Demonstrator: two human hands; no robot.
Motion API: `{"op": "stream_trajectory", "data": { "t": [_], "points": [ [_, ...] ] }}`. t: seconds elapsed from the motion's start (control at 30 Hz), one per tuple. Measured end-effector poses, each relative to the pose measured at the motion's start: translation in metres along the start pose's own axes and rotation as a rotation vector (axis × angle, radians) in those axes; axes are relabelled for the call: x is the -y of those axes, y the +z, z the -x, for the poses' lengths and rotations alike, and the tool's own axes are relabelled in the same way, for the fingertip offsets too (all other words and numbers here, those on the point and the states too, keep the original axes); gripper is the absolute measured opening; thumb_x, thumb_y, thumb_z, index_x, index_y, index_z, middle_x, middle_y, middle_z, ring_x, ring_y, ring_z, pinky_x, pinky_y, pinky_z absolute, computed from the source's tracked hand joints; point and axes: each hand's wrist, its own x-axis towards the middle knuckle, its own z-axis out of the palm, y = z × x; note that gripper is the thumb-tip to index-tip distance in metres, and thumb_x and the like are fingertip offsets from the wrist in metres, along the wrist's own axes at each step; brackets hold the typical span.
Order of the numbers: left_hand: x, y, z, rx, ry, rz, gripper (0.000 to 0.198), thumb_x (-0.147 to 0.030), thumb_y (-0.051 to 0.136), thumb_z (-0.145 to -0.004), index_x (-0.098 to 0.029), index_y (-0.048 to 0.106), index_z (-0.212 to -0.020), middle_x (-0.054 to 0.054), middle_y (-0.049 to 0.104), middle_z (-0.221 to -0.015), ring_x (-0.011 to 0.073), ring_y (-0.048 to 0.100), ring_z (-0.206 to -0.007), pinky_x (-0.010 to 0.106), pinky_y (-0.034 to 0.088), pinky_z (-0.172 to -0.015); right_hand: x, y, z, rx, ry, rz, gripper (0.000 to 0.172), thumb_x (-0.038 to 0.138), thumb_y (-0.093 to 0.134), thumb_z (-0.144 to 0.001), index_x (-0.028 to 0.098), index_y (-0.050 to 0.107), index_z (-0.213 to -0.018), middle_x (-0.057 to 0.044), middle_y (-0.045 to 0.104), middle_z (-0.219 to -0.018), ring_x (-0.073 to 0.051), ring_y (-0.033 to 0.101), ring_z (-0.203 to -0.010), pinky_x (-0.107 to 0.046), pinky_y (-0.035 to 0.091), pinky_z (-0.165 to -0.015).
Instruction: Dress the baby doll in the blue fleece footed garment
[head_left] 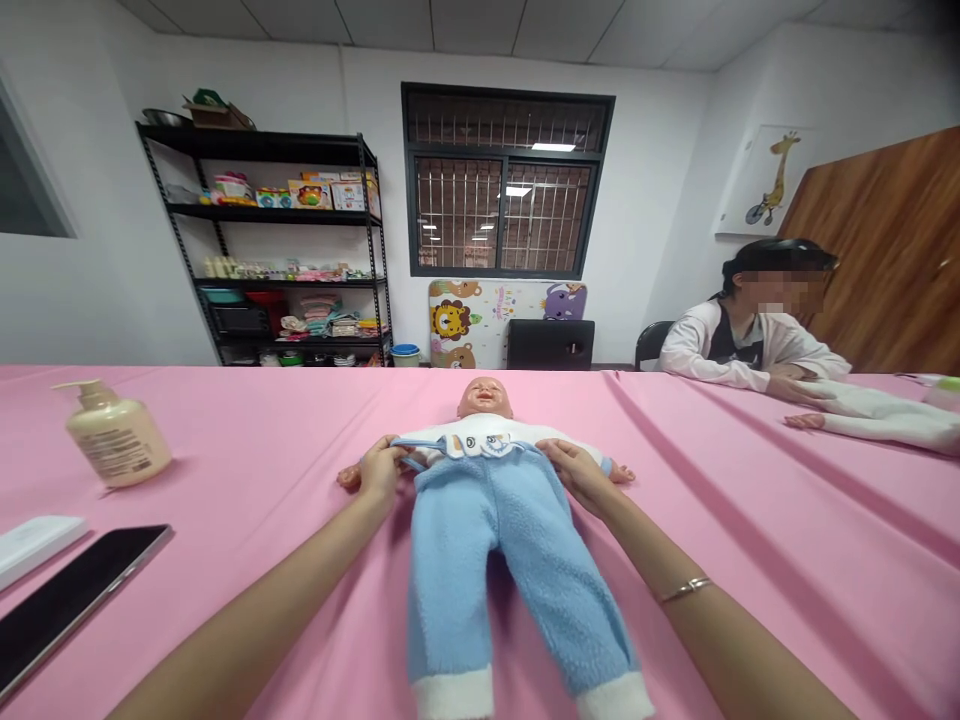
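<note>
A baby doll (486,398) lies on its back in front of me, its head pointing away. It wears a white top and fluffy blue overalls (456,545) with white cuffs; the bib (480,444) on its chest has an animal face. My left hand (382,468) is closed on a blue strap (420,442) of the overalls, beside one doll arm. At the opposite side of the bib, my right hand (576,472) pinches the overalls' edge, its fingertips partly hidden. Both doll hands show beyond my own.
A pink cloth (270,560) covers the table. On the left are a pump bottle (120,440), a phone (82,590) and a white box-like object (37,545). At the right, a person (750,330) sits by another doll (885,415). Black shelves (262,150) stand behind.
</note>
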Motion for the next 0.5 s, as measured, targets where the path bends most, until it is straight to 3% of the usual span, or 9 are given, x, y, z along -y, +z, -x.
{"op": "stream_trajectory", "data": {
  "t": [0.1,0.2,0.37,0.5],
  "points": [
    [-0.001,-0.005,-0.007,-0.087,0.005,-0.008,0.024,-0.02,0.051,-0.05,-0.021,0.044,-0.073,-0.004,0.049,-0.058,0.0157,0.054,-0.057,0.024,0.042,-0.052,0.004,-0.004,0.005,0.065,0.029,0.038,0.036,0.036,0.077,-0.051,0.013,0.066,-0.076,-0.006,0.064,-0.075,-0.02,0.058,-0.078,-0.03,0.044,-0.071],
    [-0.005,-0.007,-0.004,-0.11,0.108,-0.093,0.025,-0.024,0.053,-0.056,-0.022,0.043,-0.079,-0.003,0.05,-0.066,0.017,0.056,-0.066,0.024,0.043,-0.055,0.005,-0.006,0.004,0.062,0.023,0.038,0.029,0.031,0.077,-0.049,0.012,0.064,-0.067,-0.004,0.062,-0.066,-0.018,0.057,-0.07,-0.029,0.044,-0.067],
    [-0.014,0.001,0.021,-0.074,0.511,-0.61,0.014,-0.026,0.055,-0.07,-0.021,0.046,-0.081,0.001,0.052,-0.082,0.0202,0.054,-0.081,0.031,0.043,-0.076,-0.003,-0.004,-0.008,-0.041,-0.03,-0.026,0.024,0.038,0.067,-0.063,0.016,0.062,-0.07,-0.003,0.062,-0.067,-0.013,0.056,-0.065,-0.024,0.043,-0.062],
    [-0.021,0.008,0.034,0.029,0.833,-0.941,0.014,-0.024,0.055,-0.077,-0.02,0.055,-0.09,0.006,0.053,-0.097,0.0244,0.048,-0.097,0.037,0.037,-0.087,-0.017,-0.001,-0.014,-0.126,-0.047,-0.064,0.035,0.043,0.071,-0.057,0.016,0.057,-0.075,0.0,0.06,-0.065,-0.011,0.053,-0.059,-0.021,0.041,-0.056]
  ]
}}
